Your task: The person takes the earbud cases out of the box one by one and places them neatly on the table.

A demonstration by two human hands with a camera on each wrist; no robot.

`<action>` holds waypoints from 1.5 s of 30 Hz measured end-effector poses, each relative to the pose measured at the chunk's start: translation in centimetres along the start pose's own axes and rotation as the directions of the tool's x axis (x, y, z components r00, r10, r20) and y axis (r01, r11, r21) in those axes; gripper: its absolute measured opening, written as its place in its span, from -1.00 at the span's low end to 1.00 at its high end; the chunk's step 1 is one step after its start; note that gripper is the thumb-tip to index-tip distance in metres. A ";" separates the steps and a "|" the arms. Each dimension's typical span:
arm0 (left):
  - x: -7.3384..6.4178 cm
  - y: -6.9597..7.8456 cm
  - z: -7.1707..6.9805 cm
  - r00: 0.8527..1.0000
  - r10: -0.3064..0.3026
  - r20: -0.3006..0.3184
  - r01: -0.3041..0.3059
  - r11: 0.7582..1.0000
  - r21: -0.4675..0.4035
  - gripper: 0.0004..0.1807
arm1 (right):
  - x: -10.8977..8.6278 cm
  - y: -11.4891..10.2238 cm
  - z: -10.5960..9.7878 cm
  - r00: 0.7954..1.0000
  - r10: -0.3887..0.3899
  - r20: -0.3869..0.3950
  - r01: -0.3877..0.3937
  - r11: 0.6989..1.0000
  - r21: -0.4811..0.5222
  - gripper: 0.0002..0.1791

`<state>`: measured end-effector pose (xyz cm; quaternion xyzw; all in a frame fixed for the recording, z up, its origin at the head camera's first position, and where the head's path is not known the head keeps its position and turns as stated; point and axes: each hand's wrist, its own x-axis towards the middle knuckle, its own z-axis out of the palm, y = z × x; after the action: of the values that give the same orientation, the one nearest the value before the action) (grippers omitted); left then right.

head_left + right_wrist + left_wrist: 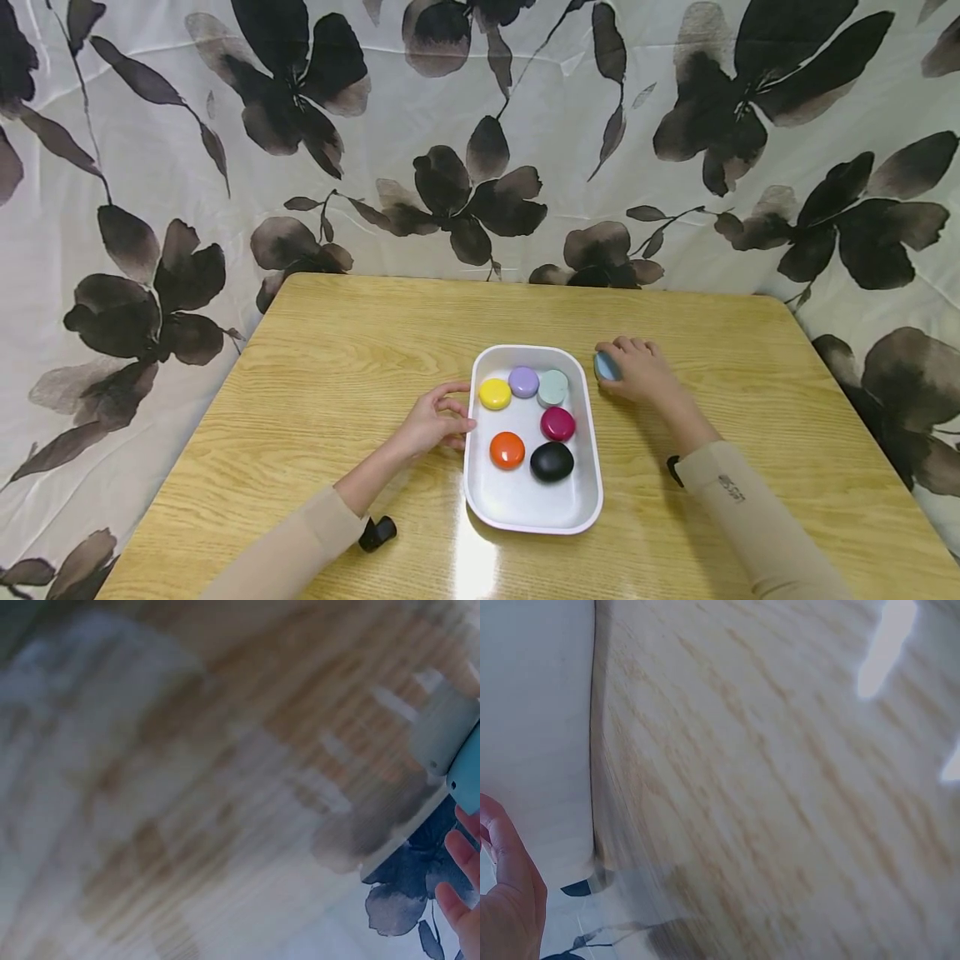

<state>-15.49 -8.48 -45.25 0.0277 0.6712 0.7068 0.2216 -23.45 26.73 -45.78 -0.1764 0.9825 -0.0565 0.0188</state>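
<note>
On the wooden table (352,333), my left hand (435,421) holds the left side of a white tray (525,512), its fingers bent and its thumb at the rim. Part of this hand shows against the tray's wall (536,735) in the left wrist view. Just right of the tray, my right hand (637,371) grips a light blue rounded disc (606,367). The right wrist view shows the blue disc (466,772) only in part, at the right edge; small dark dots mark its side.
Glossy rounded pieces lie in the tray: yellow (495,394), lavender (523,382), pale mint (552,387), crimson (557,423), orange (507,450) and black (552,462). Behind the table hangs a floral cloth (360,125). Light glares off the tabletop near the tray's front.
</note>
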 end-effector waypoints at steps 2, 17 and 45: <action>0.0 0.0 0.0 1.000 0.001 0.003 -0.001 1.000 0.002 -0.35 | 0.0 -0.1 0.0 1.000 0.002 0.007 -0.002 1.000 0.012 -0.37; 0.1 0.1 -0.1 1.000 0.000 0.016 0.000 1.000 0.003 -0.35 | 0.1 -0.2 -0.1 0.999 0.046 -0.002 -0.046 0.998 0.033 -0.29; 0.2 0.3 -0.3 1.000 -0.001 0.019 0.001 1.000 -0.001 -0.36 | -2.6 -12.6 -0.1 0.825 -0.558 -0.090 0.564 0.825 0.047 -0.40</action>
<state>-15.87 -8.72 -45.01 0.0340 0.6689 0.7067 0.2281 -16.66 15.87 -44.15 -0.4544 0.8846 -0.1009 -0.0280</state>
